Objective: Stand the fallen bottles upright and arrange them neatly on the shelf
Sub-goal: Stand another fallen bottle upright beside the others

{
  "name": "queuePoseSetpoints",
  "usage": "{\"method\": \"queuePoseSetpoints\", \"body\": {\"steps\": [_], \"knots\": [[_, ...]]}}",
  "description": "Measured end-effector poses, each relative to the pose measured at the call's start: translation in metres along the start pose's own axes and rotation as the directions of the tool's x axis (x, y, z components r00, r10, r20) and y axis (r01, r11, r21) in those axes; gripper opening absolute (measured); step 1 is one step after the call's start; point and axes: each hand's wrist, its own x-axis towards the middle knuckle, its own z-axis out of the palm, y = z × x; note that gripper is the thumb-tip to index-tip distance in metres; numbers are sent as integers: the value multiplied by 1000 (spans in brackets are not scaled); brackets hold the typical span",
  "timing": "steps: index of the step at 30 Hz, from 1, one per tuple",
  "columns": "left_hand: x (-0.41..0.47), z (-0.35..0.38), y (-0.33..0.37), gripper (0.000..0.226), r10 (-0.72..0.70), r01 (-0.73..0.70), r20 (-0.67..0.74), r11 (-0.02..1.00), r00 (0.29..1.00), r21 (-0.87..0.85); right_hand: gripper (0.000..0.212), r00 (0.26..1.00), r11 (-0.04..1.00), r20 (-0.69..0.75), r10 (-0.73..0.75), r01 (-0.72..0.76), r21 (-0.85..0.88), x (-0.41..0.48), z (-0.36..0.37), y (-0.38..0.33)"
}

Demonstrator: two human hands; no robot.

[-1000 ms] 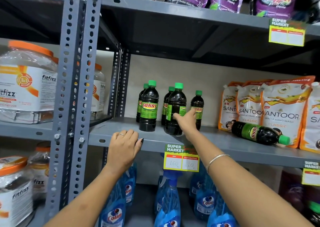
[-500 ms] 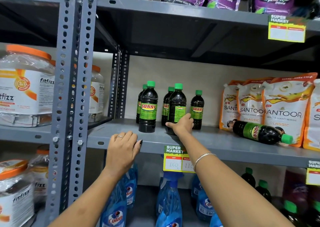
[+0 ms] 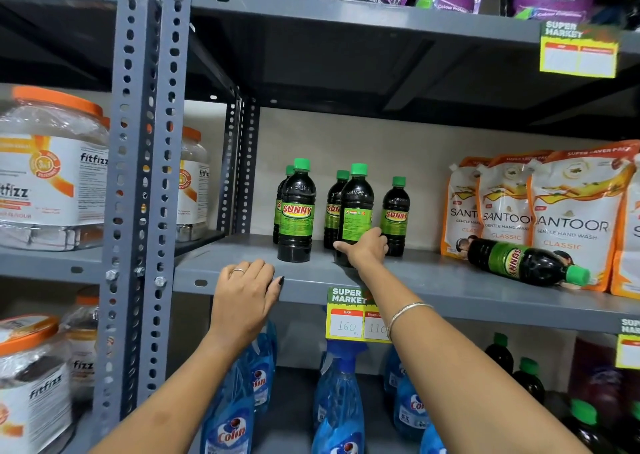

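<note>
Dark plastic bottles with green caps and green "SUNNY" labels stood in a loose cluster on the grey metal shelf (image 3: 433, 277): one upright bottle at the front left (image 3: 295, 211) with another mostly hidden behind it, a middle bottle turned so its back label faced out (image 3: 356, 211) with one more behind it, and a smaller-looking one further back to the right (image 3: 396, 216). Well apart from the cluster, on the right of the same shelf, a fallen bottle (image 3: 523, 263) lay on its side with its cap pointing right and forward, resting against the orange-and-white Santoor hand wash pouches (image 3: 571, 218). The right hand (image 3: 363, 249) reached in to the base of the middle bottle, fingers curled round its lower part and covering it, so the bottle's foot could not be seen; a silver bracelet (image 3: 408, 313) sat on that wrist. The left hand (image 3: 244, 294) lay palm down on the front lip of the shelf, fingers loosely bent over the edge and holding nothing, near the front left bottle but not touching it. A yellow-and-green price tag (image 3: 349, 315) hung from the shelf edge between the two forearms, its right part covered by the right arm. Below, blue spray bottles (image 3: 341, 401) were partly cut off by the frame.
</note>
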Motion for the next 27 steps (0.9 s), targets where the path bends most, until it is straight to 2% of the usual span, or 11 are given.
{"method": "queuePoseSetpoints", "body": {"steps": [6,12,16,21,27], "knots": [[0,0,1,36,-5,5,-2,1000,1000,4,64,998,994,63,27,-34,103,2,1,2],[0,0,0,37,-3,3,4,1000,1000,3,78,1000,1000,9,19,-20,22,2,1,1],[0,0,0,37,-3,3,8,1000,1000,6,83,999,1000,26,20,-20,10,3,1,2],[-1,1,0,37,-7,7,11,1000,1000,-2,70,995,998,99,15,-21,61,5,2,5],[-1,1,0,36,-5,5,11,1000,1000,-8,86,999,999,33,31,-32,42,3,0,3]]}}
